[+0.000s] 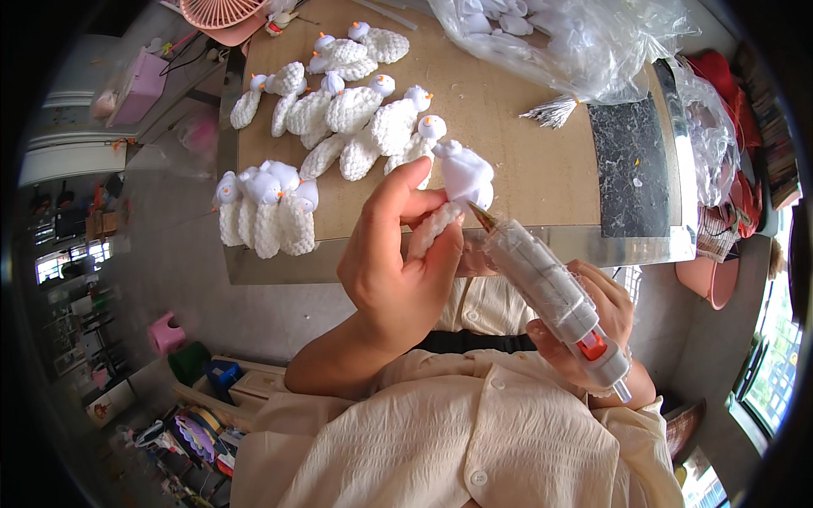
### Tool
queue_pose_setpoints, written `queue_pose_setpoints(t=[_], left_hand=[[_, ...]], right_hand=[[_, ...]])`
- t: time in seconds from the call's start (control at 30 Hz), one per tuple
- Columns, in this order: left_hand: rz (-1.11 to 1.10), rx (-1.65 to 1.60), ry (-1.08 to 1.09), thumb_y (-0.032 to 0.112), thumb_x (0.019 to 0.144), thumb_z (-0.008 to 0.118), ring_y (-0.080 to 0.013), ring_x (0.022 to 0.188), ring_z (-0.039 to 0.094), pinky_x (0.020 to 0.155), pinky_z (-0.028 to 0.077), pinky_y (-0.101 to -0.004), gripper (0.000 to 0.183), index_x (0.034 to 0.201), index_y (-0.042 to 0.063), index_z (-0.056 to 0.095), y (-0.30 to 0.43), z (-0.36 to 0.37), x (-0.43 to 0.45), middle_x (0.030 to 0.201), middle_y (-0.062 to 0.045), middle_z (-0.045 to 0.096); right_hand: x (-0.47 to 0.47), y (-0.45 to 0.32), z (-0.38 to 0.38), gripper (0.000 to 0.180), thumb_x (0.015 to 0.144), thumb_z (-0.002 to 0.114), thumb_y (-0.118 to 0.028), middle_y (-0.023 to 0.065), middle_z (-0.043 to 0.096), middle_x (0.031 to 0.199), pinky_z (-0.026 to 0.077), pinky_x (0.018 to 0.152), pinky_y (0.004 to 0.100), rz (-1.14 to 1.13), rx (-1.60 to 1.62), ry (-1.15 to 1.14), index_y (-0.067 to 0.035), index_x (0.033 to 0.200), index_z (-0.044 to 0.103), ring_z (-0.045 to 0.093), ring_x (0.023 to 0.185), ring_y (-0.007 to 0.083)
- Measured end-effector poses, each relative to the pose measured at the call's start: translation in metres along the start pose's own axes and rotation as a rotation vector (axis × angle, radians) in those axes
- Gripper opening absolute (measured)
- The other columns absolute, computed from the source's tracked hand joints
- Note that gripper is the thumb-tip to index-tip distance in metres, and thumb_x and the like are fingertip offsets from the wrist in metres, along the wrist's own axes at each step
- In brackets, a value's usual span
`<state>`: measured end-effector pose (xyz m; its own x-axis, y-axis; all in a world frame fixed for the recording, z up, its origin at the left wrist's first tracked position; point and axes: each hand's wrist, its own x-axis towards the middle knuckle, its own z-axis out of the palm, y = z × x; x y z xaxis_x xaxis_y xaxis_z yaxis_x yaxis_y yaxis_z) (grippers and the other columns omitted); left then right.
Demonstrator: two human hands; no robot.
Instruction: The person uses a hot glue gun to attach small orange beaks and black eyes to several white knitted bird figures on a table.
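Between the fingertips of my left hand (394,254) is a white knitted piece (434,230), pinched at its lower part. A smooth white snowman head (469,174) sits at its upper end, its face turned out of sight. My right hand (600,311) grips a hot glue gun (546,279) with a whitish, wrapped-looking barrel and a red part near its back. The gun's metal nozzle (483,218) is at the join of head and knitted piece; whether it touches cannot be made out. A clear glue stick (622,390) sticks out of the gun's rear.
Several white knitted pieces with orange-nosed snowman heads (394,124) lie across the board-topped table (508,159). Another cluster (267,209) rests at its front left. A clear plastic bag (571,51) of white parts, a silvery cord bundle (552,113) and a black marbled sheet (629,168) are rightward.
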<state>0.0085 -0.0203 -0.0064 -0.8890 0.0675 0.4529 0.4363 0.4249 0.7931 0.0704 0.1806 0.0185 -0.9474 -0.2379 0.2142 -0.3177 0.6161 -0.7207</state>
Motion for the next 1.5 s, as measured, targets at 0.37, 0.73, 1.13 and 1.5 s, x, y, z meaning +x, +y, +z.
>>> queue_pose_setpoints(t=[0.37, 0.73, 1.13, 1.5], left_hand=[[-0.252, -0.313, -0.014, -0.007, 0.078, 0.068, -0.01, 0.077, 0.062, 0.066, 0.049, -0.0219, 0.052, 0.125, 0.0, 0.047, 0.006, -0.003, 0.007, 0.089, -0.009, 0.066], [-0.763, -0.923, -0.036, -0.005, 0.079, 0.069, -0.0126, 0.084, 0.063, 0.075, 0.052, -0.0239, 0.05, 0.123, 0.001, 0.046, 0.006, -0.006, 0.012, 0.093, -0.009, 0.065], [-0.906, -1.336, -0.117, -0.006, 0.084, 0.062, -0.017, 0.088, 0.066, 0.077, 0.055, -0.03, 0.043, 0.123, 0.002, 0.045, -0.002, -0.007, 0.011, 0.098, -0.013, 0.067], [-0.352, -0.616, -0.17, -0.006, 0.081, 0.067, -0.0157, 0.089, 0.063, 0.076, 0.054, -0.0282, 0.044, 0.119, -0.002, 0.045, 0.015, -0.006, 0.005, 0.099, -0.014, 0.064]], right_hand=[[-0.006, -0.006, -0.008, 0.035, 0.08, 0.067, -0.032, 0.0155, 0.065, 0.096, 0.048, 0.084, 0.0435, 0.144, -0.064, -0.041, -0.002, 0.098, 0.064, 0.063, 0.092, 0.0361], [-0.009, -0.001, -0.008, 0.033, 0.077, 0.069, -0.027, 0.0152, 0.065, 0.089, 0.05, 0.078, 0.0426, 0.059, -0.086, 0.003, -0.002, 0.098, 0.063, 0.064, 0.084, 0.0349], [-0.007, 0.003, -0.005, 0.033, 0.075, 0.068, -0.027, 0.0149, 0.064, 0.083, 0.053, 0.067, 0.0382, -0.012, -0.044, 0.031, 0.001, 0.092, 0.061, 0.066, 0.072, 0.0349], [0.009, 0.089, -0.055, 0.031, 0.069, 0.075, -0.009, 0.0122, 0.058, 0.091, 0.047, 0.071, 0.0381, 0.344, -0.783, 0.345, -0.002, 0.095, 0.06, 0.059, 0.085, 0.0309]])
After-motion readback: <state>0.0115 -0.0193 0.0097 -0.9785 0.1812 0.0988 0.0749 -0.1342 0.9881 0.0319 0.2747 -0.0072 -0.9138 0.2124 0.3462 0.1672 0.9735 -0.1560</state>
